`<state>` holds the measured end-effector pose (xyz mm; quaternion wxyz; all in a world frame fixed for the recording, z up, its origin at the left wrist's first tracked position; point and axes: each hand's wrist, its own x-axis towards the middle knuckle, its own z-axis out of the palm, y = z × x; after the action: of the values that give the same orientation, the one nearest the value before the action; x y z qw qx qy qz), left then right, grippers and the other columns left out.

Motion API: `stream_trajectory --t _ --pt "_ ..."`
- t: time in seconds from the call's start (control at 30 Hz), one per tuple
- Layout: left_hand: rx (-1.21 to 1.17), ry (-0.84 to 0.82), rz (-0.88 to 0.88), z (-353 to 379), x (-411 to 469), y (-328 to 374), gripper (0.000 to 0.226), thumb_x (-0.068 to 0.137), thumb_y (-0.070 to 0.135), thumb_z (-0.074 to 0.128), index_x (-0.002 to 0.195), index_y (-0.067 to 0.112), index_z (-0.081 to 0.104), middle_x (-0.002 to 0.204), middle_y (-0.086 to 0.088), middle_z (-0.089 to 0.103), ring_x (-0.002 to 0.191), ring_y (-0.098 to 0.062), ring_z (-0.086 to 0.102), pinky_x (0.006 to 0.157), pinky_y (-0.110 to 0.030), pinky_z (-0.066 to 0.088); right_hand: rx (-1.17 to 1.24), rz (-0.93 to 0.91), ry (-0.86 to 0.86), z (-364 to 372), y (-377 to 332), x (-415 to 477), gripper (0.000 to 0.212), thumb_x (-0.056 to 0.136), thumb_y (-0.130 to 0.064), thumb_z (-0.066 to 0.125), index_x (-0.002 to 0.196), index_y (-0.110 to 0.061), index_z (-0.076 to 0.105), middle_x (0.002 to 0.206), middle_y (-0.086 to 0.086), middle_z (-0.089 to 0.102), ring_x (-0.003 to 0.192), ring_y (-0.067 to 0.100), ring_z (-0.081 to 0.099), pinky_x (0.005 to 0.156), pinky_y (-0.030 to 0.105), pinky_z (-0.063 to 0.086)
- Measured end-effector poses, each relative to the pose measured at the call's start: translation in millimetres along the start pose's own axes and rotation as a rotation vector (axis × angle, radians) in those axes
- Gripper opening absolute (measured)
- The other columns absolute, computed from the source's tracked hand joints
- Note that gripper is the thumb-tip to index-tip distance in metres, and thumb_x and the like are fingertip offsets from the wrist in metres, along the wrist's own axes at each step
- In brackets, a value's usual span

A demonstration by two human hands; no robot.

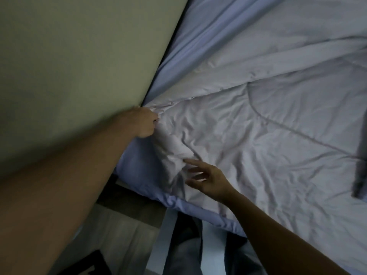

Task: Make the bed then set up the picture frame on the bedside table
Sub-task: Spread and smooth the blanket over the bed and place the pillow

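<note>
Quilt (248,126) is lying rumpled across the bed, pale grey-white with stitched lines running through it, and it's sitting on top of a light blue sheet (198,46) that's showing along the wall side and at the near edge. Its corner is bunching up right where the bed is meeting the wall (69,56).

Left hand (144,122) is reaching way out, arm stretched nearly straight along the wall, and it's clenching a pinch of the quilt's corner. Fingers are curling in, knuckles facing up, fabric is puckering around the grip.

Right hand (206,179) is coming in from the lower right with the forearm angled up toward the same corner. Fingers are spread and loose, not gripping anything, fingertips just resting on or brushing the wrinkled part of the quilt near the bed's edge. Can't really say if they're pressing down.

Something dark grey (359,171) is poking in on the right side over the quilt, too cropped to tell what it is.

Below the bed's edge, some floor (119,231) and dark clothing are showing, pretty dim and blurry. Not seeing any readable writing or labels anywhere.
</note>
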<state>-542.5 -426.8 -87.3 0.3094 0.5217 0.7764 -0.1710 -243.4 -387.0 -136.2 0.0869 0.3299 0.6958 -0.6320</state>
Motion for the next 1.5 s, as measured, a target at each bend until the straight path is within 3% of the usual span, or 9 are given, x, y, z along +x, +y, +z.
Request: stream_trajectory --t 0.2,0.3,0.43,0.6,0.83,1.03,1.2,1.37,1.5 --pt "-0.026 0.284 -0.072 44.0 -12.9 21.7 0.055 0.094 0.047 0.042 0.132 0.009 0.052 0.135 -0.021 0.056 0.122 -0.035 0.052 0.107 -0.042 0.033 -0.261 -0.008 0.553 -22.6 37.6 -20.0 0.036 0.083 0.0 0.071 0.11 -0.023 0.073 0.111 0.006 0.071 0.094 0.001 0.064 0.084 0.007 0.046" --pt "-0.045 0.233 0.038 76.2 -20.2 32.1 0.07 0.09 0.034 0.054 0.151 0.01 0.03 0.159 -0.017 0.026 0.144 -0.032 0.026 0.12 -0.042 0.014 -0.538 -0.002 0.668 -45.1 61.8 -29.4 0.054 0.078 -0.005 0.076 0.13 -0.008 0.061 0.137 0.018 0.056 0.125 0.037 0.056 0.104 0.041 0.048" --pt "-0.117 0.096 -0.012 131.1 -21.2 32.5 0.081 0.093 0.042 0.048 0.157 0.021 0.004 0.166 -0.005 -0.003 0.151 -0.031 0.007 0.122 -0.045 0.011 -0.732 0.176 0.556 -64.6 99.2 -40.2 0.09 0.084 -0.042 0.073 0.157 -0.019 0.025 0.166 0.013 0.021 0.153 0.034 0.021 0.12 0.051 0.028" --pt "-0.234 0.091 -0.055 184.9 -25.3 21.8 0.097 0.087 0.069 0.045 0.154 0.034 -0.015 0.163 0.0 -0.023 0.15 -0.041 0.001 0.117 -0.057 0.018 -0.824 0.248 0.329 -41.5 134.8 -38.2 0.114 0.078 -0.084 0.043 0.16 -0.021 -0.007 0.169 0.012 -0.012 0.155 0.034 -0.01 0.125 0.053 0.004" --pt "-0.241 0.024 -0.161 215.4 -44.2 22.3 0.102 0.085 0.07 0.048 0.152 0.034 -0.021 0.161 -0.002 -0.03 0.15 -0.042 0.0 0.117 -0.056 0.019 -0.879 0.294 0.248 -9.9 144.6 -37.3 0.125 0.072 -0.092 0.036 0.158 -0.019 -0.018 0.164 0.017 -0.025 0.152 0.041 -0.018 0.121 0.053 -0.005" --pt "-0.264 -0.184 -0.211 184.6 -45.2 24.0 0.097 0.088 0.056 0.056 0.155 0.034 -0.011 0.162 -0.003 -0.025 0.15 -0.038 -0.003 0.118 -0.055 0.021 -0.837 0.213 0.115 -34.2 116.8 -54.3 0.108 0.083 -0.064 0.066 0.161 -0.019 0.007 0.167 0.019 -0.013 0.153 0.046 -0.008 0.122 0.054 0.013" --pt "-0.078 -0.059 -0.108 129.7 -61.7 63.8 0.056 0.092 0.047 0.047 0.14 0.018 0.043 0.148 -0.009 0.041 0.132 -0.03 0.043 0.106 -0.042 0.04 -0.632 0.061 0.315 -60.9 70.9 -86.8 0.038 0.093 -0.022 0.066 0.13 -0.019 0.063 0.135 0.006 0.062 0.12 0.026 0.061 0.098 0.035 0.051" --pt "-0.448 -0.17 0.092 66.2 -82.6 156.1 0.044 0.097 0.04 0.051 0.139 0.027 0.049 0.144 0.0 0.051 0.122 -0.022 0.056 0.098 -0.033 0.046 -0.341 0.104 0.506 -90.3 34.8 -148.0 0.021 0.092 -0.013 0.064 0.11 -0.018 0.074 0.098 0.002 0.076 0.083 0.017 0.071 0.077 0.035 0.059" --pt "-0.71 -0.071 0.148 14.0 -102.3 259.3 0.035 0.095 0.036 0.055 0.129 0.031 0.058 0.129 0.005 0.06 0.11 -0.017 0.06 0.092 -0.029 0.049 -0.117 0.128 0.659 -128.3 14.9 -220.8 0.02 0.095 -0.016 0.06 0.109 -0.021 0.074 0.09 -0.001 0.077 0.077 0.008 0.071 0.073 0.03 0.059"
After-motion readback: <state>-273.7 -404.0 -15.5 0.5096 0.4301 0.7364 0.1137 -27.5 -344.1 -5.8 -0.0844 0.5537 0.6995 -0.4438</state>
